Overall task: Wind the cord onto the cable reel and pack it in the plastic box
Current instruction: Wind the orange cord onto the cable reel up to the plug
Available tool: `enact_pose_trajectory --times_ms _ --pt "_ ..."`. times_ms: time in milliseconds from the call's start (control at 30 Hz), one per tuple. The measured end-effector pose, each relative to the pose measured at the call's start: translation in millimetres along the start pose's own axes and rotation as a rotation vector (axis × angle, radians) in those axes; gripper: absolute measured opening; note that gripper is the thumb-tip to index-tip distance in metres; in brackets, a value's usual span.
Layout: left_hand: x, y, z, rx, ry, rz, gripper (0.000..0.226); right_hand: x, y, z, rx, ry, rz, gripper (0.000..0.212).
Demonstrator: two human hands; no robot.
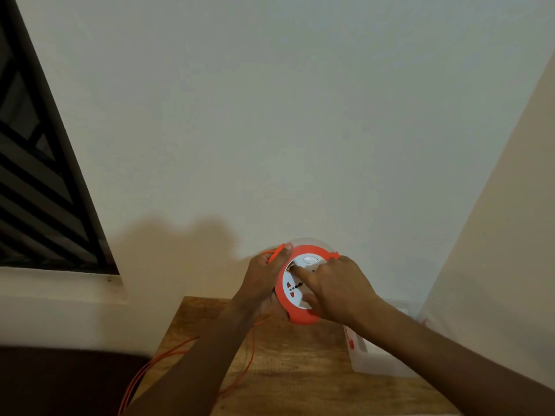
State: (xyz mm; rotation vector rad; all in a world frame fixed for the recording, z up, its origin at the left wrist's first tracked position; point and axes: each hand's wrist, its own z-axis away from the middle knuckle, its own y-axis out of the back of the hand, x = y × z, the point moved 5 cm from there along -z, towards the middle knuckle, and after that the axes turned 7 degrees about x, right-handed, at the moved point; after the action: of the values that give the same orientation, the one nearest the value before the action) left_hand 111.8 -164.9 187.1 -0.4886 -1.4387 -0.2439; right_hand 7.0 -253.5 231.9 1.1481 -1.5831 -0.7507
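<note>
The cable reel point(295, 291) is a round orange case with a white socket face, held up in the air above the wooden table point(294, 361). My left hand point(264, 277) grips its left rim, the thumb pinning a stretch of orange cord point(271, 255) at the top. My right hand point(336, 289) lies over the right half of the face, one finger pressed into the white disc. Loose orange cord point(168, 354) trails from under the reel across the table and off its left edge. The clear plastic box point(378, 355) stands on the table's right side, partly hidden by my right forearm.
A plain wall rises right behind the table. A dark barred window point(42, 181) fills the left, with a white ledge below it. A dark surface point(60, 382) lies left of the table. A second wall closes in on the right.
</note>
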Motion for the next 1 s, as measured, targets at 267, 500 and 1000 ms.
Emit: enact_pose_trajectory --times_ms 267,500,1000 --pt "-13.3 -0.9 9.0 0.197 -0.06 0.133 0.028 19.9 -19.9 2.2 0.147 -0.741 -0.781 0.055" --pt "-23.0 6.1 6.8 0.194 -0.025 0.14 0.029 4.2 -36.7 19.1 0.091 -0.854 -1.047 0.053" --pt "-13.1 6.0 -4.3 -0.033 -0.04 0.152 0.039 -15.4 6.6 19.1 0.058 0.155 -0.133 0.043"
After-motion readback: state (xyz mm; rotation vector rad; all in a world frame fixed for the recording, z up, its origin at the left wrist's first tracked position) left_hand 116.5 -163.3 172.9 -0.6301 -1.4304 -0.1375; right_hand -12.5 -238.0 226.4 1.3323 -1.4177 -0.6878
